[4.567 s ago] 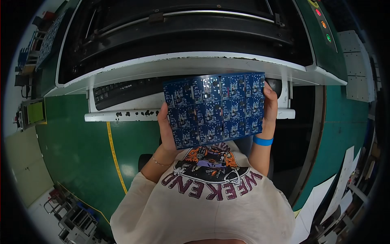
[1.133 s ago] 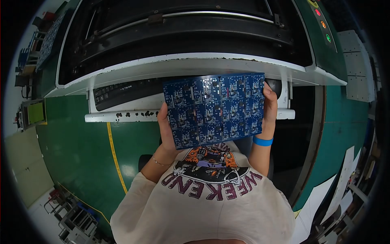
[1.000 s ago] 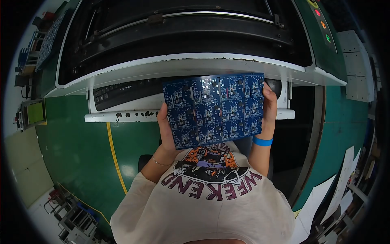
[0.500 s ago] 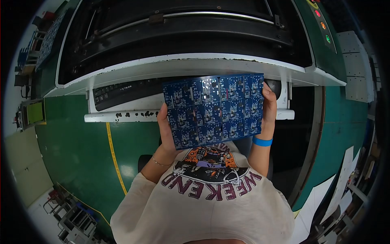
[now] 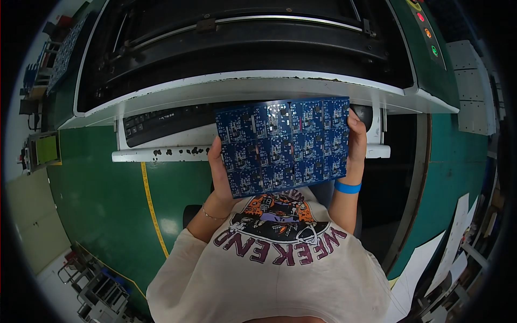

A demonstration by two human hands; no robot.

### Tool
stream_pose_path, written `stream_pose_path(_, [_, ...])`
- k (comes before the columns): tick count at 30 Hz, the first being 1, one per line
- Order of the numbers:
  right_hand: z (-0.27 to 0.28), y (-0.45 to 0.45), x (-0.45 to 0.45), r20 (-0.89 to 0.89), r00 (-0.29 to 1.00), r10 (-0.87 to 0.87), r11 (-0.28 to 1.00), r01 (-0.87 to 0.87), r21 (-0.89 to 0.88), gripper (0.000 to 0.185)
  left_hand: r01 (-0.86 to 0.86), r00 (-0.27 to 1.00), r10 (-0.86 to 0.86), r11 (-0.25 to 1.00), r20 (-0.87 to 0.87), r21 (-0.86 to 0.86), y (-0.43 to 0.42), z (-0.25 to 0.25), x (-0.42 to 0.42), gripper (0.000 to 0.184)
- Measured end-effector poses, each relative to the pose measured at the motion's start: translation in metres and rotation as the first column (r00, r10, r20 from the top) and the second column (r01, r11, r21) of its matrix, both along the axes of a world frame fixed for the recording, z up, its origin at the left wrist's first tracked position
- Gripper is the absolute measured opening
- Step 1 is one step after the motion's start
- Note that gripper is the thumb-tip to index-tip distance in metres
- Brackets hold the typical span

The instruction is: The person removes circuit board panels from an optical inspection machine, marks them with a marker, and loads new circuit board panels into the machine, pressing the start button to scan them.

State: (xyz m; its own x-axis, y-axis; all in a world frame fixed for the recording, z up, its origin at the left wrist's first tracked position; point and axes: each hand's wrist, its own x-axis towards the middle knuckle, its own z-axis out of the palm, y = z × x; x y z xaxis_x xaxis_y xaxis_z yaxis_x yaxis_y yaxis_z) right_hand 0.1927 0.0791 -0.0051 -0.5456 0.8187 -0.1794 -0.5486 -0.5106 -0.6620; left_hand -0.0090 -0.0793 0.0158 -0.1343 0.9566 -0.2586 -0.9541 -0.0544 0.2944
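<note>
A blue circuit board panel [image 5: 284, 146], covered with rows of small parts, is held up in front of my shirt, slightly tilted. My left hand [image 5: 219, 169] grips its left edge, with the thumb along the side. On the opposite side, my right hand [image 5: 357, 141] holds the right edge, and a blue band is round that wrist. The fingers behind the panel are hidden. Behind the panel, a white keyboard tray [image 5: 161, 154] with chipped paint carries a black keyboard [image 5: 167, 123], which the panel partly covers.
A machine with a dark bay and a metal rail [image 5: 291, 18] spans the top, behind its white front edge [image 5: 242, 77]. Red, orange and green buttons [image 5: 428, 33] are at its right. A dark mouse [image 5: 364, 113] lies beside my right hand. White sheets [image 5: 417, 264] stand lower right.
</note>
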Motion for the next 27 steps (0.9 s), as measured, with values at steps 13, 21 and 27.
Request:
stream_pose_path(13, [0.0012,-0.0003,-0.0004,0.003,1.0,-0.003,1.0,0.003,-0.008,0.04,-0.021,0.999,0.022,1.0,-0.046,0.003,0.0024,0.0049,0.0027,0.052])
stream_pose_path(21, [0.0021,-0.0002,-0.0006,0.008,1.0,-0.002,1.0,0.002,-0.006,0.041,-0.004,0.999,0.004,1.0,-0.034,0.011,0.0024,0.004,0.001,0.052])
stream_pose_path(27, [0.001,-0.0002,-0.0004,0.007,1.0,-0.004,1.0,0.005,-0.008,0.041,-0.005,1.0,0.006,1.0,-0.024,0.012,0.0036,0.0051,0.0015,0.052])
